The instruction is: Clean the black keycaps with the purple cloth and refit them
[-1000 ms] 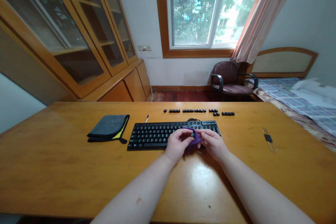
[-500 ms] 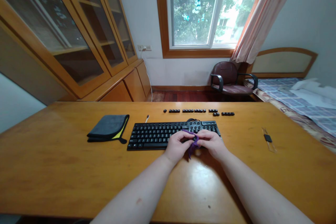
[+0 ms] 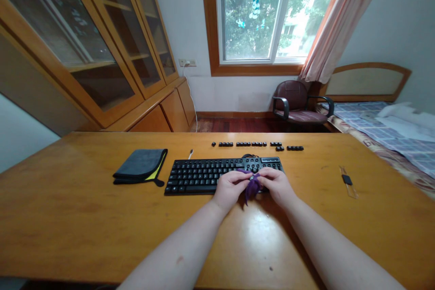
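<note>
Both sets of fingertips are pinched on one little purple cloth [image 3: 252, 186], left hand [image 3: 229, 188] and right hand [image 3: 277, 185] meeting just over the front right of the single black keyboard [image 3: 200, 175]. Whatever's wrapped inside is hidden. Loose keycaps [image 3: 257, 145] lie in a row behind, too tiny to count; one folded grey pouch [image 3: 140, 165] sits to the left.

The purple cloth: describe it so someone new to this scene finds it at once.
On the wooden desk, find the black keyboard. At its right end the left hand and right hand meet, pinching the purple cloth between them. It is small, crumpled and purple, unlike the flat folded grey cloth left of the keyboard.
</note>
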### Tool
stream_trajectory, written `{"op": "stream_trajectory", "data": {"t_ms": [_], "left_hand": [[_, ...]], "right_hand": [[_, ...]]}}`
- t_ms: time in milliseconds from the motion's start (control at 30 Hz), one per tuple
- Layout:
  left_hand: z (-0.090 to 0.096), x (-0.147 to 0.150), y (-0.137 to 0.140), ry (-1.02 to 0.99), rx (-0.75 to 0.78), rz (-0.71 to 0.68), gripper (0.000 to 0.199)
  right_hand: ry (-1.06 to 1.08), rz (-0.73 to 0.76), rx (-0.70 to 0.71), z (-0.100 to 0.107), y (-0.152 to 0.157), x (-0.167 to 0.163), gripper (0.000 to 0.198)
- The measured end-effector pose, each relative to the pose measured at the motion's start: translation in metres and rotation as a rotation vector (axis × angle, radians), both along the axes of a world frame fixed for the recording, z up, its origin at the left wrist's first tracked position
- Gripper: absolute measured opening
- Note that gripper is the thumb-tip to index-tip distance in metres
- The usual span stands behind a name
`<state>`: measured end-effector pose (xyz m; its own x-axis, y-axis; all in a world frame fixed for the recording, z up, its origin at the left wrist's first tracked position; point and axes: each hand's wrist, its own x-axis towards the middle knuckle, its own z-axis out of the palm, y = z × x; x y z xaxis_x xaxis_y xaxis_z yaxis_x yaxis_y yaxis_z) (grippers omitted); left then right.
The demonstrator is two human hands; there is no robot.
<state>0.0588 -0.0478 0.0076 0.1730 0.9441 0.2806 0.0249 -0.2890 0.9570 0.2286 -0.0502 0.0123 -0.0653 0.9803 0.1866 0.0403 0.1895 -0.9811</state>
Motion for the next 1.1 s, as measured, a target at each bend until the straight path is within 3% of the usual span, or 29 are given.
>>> {"op": "stream_trajectory", "data": {"t_ms": [133,267,433,567,800,1100], "left_hand": [[-0.0039,0.0024,0.0014,-0.086,-0.111,0.024,0.014],[-0.0004,0.0028,0.0007,-0.063,-0.122,0.065,0.007],[0.0044,0.0025,-0.0004,-0.104,-0.159,0.025,0.008],[0.001,0.0038,0.0001,-0.168,-0.191,-0.013,0.008],[-0.0043,0.0078,0.0009,-0.249,-0.143,-0.111,0.023],[0.0017,0.0029,0.0019,-0.176,-0.112,-0.038,0.019]], "right_hand": [[-0.016,0.048,0.022,-0.0051,-0.0008,-0.0023,0.02],[0.002,0.085,0.037,-0.0066,-0.0022,-0.0047,0.028],[0.043,-0.008,0.043,-0.0043,-0.0031,-0.0069,0.011],[0.016,-0.082,0.047,-0.0017,-0.0034,-0.007,0.011],[-0.021,-0.078,0.087,0.0008,-0.0059,-0.0075,0.011],[-0.042,-0.074,0.115,-0.0037,-0.0059,-0.0067,0.014]]}}
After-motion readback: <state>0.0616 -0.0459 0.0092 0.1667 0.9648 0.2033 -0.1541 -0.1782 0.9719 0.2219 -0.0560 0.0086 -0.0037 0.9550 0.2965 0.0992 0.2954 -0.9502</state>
